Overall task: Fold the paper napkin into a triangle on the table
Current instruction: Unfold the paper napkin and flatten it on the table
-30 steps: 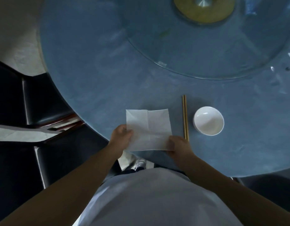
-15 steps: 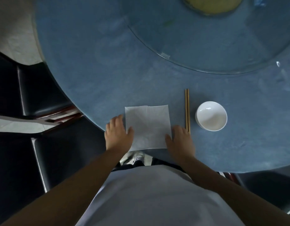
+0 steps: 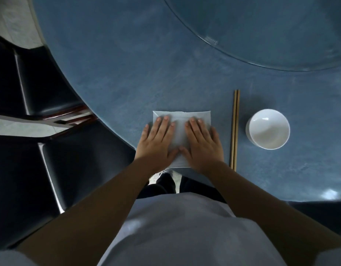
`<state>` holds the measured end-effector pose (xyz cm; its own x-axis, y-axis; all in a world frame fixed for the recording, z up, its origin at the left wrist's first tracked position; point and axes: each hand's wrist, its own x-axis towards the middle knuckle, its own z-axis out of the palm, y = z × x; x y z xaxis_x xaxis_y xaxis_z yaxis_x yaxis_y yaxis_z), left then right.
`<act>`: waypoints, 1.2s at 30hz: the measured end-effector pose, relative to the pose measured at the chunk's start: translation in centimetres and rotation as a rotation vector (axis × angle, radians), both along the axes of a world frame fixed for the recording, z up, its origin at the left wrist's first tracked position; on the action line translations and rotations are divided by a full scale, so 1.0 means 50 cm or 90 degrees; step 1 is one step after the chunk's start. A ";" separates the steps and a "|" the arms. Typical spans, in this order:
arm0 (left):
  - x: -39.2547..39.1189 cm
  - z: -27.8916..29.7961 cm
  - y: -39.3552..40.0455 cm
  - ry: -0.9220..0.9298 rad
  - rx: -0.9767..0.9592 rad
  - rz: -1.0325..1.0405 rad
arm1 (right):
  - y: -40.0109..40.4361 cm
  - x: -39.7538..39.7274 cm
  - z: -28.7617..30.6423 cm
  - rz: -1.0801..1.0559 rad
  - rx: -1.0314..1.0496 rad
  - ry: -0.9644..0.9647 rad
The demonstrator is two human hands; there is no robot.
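Left hand: the left hand [image 3: 157,140] lies flat, palm down, fingers spread and stretched forward, pressing on the left half of the napkin; it grips nothing.
Right hand: the right hand [image 3: 203,143] lies flat in the same way on the right half, fingers extended, nothing clasped; its thumb tip meets the left thumb near the napkin's near edge.
Napkin: the white paper napkin [image 3: 180,131] lies spread on the table close to the near rim, a square sheet with no triangle fold visible; its far edge and both far corners show beyond the fingertips, and a strip shows between the two hands.
Chopsticks: a pair of wooden chopsticks [image 3: 235,129] lies just beside the right hand, side by side, pointing away from the person, apart from the napkin.
Bowl: a white bowl [image 3: 268,129] stands upright to the right of the chopsticks, near them but not touching.
Table: the round blue table [image 3: 127,70] carries all of this.
Turntable: a glass turntable [image 3: 271,31] sits further in, at the top right.
Chairs: dark chairs [image 3: 50,93] stand at the left of the table.
Person: a light shirt [image 3: 185,231] fills the near foreground, with bare forearms reaching out to the napkin.
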<state>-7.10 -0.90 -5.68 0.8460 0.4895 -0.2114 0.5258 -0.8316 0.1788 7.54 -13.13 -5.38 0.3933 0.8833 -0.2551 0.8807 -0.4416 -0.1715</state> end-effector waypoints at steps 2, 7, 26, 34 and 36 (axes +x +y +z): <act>-0.019 0.006 0.013 0.023 0.015 -0.015 | -0.007 0.004 0.004 -0.016 0.001 -0.016; -0.024 0.020 0.018 0.049 0.006 -0.007 | -0.017 0.011 0.014 -0.137 -0.008 -0.020; -0.030 0.033 0.008 0.047 -0.004 -0.153 | -0.066 0.019 0.036 0.068 -0.069 0.023; 0.013 0.049 0.071 0.066 -0.025 0.030 | 0.024 0.075 0.055 0.015 0.005 0.010; 0.020 0.053 0.095 0.021 -0.016 0.064 | 0.060 0.099 0.056 -0.006 0.045 0.004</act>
